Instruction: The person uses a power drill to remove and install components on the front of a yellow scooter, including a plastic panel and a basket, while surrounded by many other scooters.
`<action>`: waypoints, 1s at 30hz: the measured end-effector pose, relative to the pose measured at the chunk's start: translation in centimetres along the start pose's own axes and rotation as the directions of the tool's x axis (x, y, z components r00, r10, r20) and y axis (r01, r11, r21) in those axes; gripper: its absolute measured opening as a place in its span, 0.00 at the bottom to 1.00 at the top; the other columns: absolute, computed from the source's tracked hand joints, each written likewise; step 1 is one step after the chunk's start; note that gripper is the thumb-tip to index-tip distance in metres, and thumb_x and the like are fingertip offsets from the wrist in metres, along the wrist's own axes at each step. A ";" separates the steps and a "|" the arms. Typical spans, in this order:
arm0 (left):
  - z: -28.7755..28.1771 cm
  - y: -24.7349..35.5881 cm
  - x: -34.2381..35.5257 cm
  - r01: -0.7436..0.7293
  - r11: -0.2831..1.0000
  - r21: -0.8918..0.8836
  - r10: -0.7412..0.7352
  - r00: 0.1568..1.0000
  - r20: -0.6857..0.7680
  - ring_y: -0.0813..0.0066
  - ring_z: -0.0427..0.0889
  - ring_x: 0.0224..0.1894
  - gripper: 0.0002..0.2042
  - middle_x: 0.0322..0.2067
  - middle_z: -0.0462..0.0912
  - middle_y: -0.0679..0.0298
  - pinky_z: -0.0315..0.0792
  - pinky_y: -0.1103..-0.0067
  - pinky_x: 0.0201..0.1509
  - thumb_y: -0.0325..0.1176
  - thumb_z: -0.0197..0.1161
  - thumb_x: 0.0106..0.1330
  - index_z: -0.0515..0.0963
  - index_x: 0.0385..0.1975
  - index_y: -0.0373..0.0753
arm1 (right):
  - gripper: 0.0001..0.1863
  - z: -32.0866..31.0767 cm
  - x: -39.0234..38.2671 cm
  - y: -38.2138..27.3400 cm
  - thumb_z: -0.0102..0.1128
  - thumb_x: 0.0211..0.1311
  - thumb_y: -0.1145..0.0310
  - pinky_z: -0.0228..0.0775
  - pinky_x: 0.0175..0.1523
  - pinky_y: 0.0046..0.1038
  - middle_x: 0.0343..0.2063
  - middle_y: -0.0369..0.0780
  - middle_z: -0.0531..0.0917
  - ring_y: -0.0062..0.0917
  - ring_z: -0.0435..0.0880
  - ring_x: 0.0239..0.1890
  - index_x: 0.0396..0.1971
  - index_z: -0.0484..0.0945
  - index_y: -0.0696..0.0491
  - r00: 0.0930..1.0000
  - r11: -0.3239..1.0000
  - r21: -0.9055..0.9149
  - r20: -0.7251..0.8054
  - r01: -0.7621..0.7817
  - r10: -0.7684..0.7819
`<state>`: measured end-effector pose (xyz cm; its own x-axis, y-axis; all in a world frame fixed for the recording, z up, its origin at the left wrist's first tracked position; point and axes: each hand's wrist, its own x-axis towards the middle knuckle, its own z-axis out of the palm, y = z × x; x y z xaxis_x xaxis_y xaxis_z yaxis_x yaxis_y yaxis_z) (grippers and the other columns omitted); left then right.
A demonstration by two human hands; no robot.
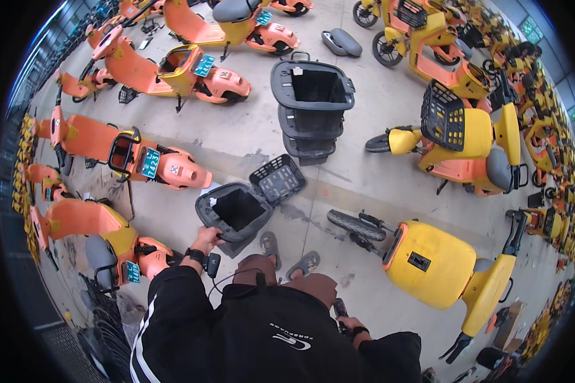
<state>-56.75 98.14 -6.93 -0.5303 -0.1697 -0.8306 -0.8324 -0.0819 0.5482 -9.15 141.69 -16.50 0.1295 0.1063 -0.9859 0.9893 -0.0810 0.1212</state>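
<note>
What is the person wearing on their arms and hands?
Both arms are in long black sleeves; the left sleeve has white stripes down its side. The left hand is bare with a black band at the wrist. The right hand is bare too, also with a dark wristband.

Counted across the concrete floor (249, 134):

Five orange scooters (166, 70) lying or leaning on the left side, plus two more at the top edge.

One yellow scooter (441, 265) on its side close by at right; one upright yellow scooter (469, 143) behind it; more yellow ones packed along the right rim, too crowded to count.

One stack of three dark plastic tubs (313, 105), one more tub (233, 210) apart from the stack.

One black wire basket (278, 180).

Two loose grey seats (342, 41).

Two sandals (287, 255).

Two hands: left hand (206, 237), right hand (350, 327).
</note>
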 end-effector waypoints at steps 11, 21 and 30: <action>-17.1 -3.2 4.4 0.081 0.957 -0.278 -0.156 0.954 -0.258 0.56 0.83 0.29 0.04 0.29 0.77 0.52 0.85 0.63 0.31 0.19 0.57 0.56 0.73 0.30 0.24 | 0.26 -1.4 -9.0 -17.3 0.68 0.48 0.53 0.74 0.31 0.31 0.27 0.40 0.83 0.29 0.82 0.25 0.39 0.79 0.59 0.998 0.975 -0.215 -0.039 0.048 -0.057; -18.1 7.8 7.1 0.105 0.899 -0.424 -0.134 0.990 -0.039 0.57 0.83 0.37 0.07 0.34 0.79 0.52 0.84 0.65 0.42 0.21 0.55 0.59 0.71 0.36 0.28 | 0.24 2.1 -10.5 -23.7 0.63 0.48 0.52 0.72 0.36 0.33 0.30 0.43 0.83 0.33 0.81 0.30 0.38 0.80 0.58 0.963 0.906 -0.336 0.013 0.256 -0.268; -10.2 28.2 0.9 -0.175 0.910 -0.376 0.163 0.985 -0.063 0.62 0.81 0.42 0.13 0.38 0.78 0.58 0.81 0.67 0.45 0.23 0.57 0.57 0.70 0.43 0.37 | 0.19 2.0 -8.4 -36.8 0.67 0.46 0.56 0.70 0.30 0.34 0.22 0.41 0.79 0.32 0.80 0.24 0.29 0.79 0.58 0.992 0.984 -0.129 0.024 0.122 -0.120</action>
<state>-79.04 85.63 8.73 -0.6475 -0.2425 -0.7224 -0.6042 -0.4143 0.6806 -46.80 141.83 -12.89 0.0080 0.0919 -0.9957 0.9980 0.0615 0.0137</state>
